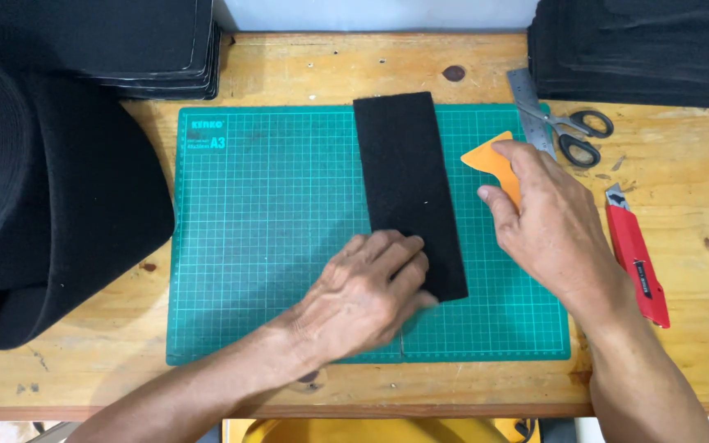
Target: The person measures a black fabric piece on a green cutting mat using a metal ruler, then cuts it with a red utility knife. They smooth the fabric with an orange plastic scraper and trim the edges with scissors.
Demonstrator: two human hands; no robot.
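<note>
Pressing flat with spread fingers, the left hand [367, 287] pins the soft, limp black felt strip [408, 189] mid-mat; the right hand [547, 217] pinches a stiff orange scraper [494, 160].

Counter [305, 74]: bare wood, knotted. Ruler [528, 102], steel, at the mat's far right corner. Scissors [578, 131], black-handled, lying across the ruler. Red knife [638, 258], right. Black stacks, far left [125, 41] and far right [642, 49]. Black roll [34, 205], probably felt, left.

Head camera looks steeply down, close, onto the wooden table [305, 70] (only one view).
</note>
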